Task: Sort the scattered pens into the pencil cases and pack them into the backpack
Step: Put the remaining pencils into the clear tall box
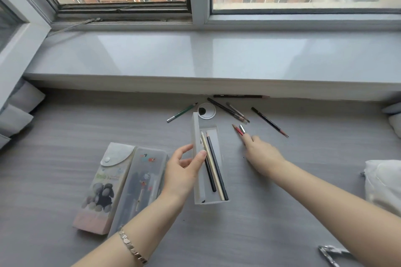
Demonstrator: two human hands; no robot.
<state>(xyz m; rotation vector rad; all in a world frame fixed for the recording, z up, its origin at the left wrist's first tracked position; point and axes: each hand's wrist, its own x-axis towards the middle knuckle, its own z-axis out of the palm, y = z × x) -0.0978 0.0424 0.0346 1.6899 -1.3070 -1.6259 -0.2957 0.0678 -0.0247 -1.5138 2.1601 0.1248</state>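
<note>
A clear open pencil case (219,198) lies mid-desk with three pencils inside. My left hand (184,167) grips its raised lid at the left side. My right hand (260,154) reaches forward, its fingertips touching a red pencil (238,130) and a silver-capped pen (242,128) on the desk. Loose pencils lie beyond: a green one (181,112), a dark pair (227,110), a black one (270,122), and another against the sill (238,96). Two closed cases rest at left: a printed one (104,188) and a translucent one (143,182).
A round cable grommet (206,110) sits in the grey desk (65,136) behind the open case. A wide window sill (195,58) overhangs the far edge. A white bag (384,182) lies at the right edge, a strap (329,254) at the bottom right.
</note>
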